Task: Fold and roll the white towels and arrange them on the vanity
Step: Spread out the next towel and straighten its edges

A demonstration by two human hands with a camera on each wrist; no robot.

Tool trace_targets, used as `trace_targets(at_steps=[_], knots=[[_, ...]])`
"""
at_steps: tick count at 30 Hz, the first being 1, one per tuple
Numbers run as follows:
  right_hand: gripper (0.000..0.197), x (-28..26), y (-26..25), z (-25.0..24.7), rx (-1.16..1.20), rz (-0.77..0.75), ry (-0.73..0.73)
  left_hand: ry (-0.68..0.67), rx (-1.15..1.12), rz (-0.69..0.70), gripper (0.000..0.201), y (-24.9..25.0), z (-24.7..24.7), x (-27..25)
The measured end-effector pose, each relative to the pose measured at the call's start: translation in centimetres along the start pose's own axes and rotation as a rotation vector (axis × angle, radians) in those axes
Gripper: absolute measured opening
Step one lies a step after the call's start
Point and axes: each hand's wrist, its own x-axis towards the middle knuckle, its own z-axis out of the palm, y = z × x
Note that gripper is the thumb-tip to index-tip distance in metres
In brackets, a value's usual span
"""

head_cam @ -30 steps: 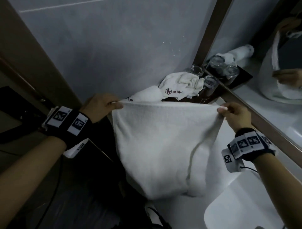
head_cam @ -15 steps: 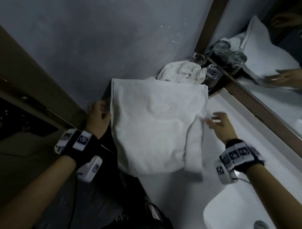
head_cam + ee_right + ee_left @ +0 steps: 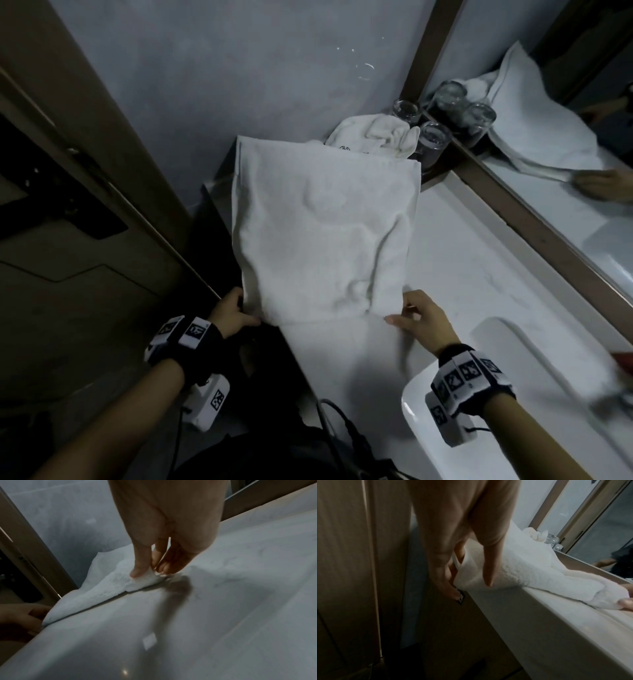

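Note:
A folded white towel (image 3: 322, 226) lies flat on the white vanity top (image 3: 455, 274), its left edge hanging over the counter's end. My left hand (image 3: 236, 311) grips the towel's near left corner (image 3: 471, 572), thumb on top and fingers underneath. My right hand (image 3: 411, 315) pinches the near right corner (image 3: 144, 580) between thumb and fingers, right at the counter surface. Behind the flat towel a crumpled white towel (image 3: 373, 137) with a dark logo sits in the corner.
Two drinking glasses (image 3: 433, 140) stand on a dark tray by the mirror (image 3: 565, 147) at the back right. A white basin (image 3: 496, 394) lies to the near right. A grey wall and a wooden door frame (image 3: 102, 164) close in the left side.
The towel was held up by its top corners, then laid flat on the vanity. Both hands have moved down to its near corners and taken hold of them.

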Motion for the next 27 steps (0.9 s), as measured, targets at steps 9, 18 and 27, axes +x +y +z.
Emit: trace_targets(at_steps=[9,18,27], knots=[[0.023,-1.9,0.5,-1.1,0.127,-0.106,0.123,0.005,-0.471,0.015,0.016,-2.4,-1.1,-4.0],[0.03,-2.6,3.1,-3.4,-0.197,0.223,0.343,0.106,-0.567,0.03,0.019,-1.4,-4.1,-5.3],[0.044,-5.3,4.9,-2.7,-0.335,0.27,0.155,-0.054,0.119,0.05,0.027,-2.3,-4.0,-5.6]])
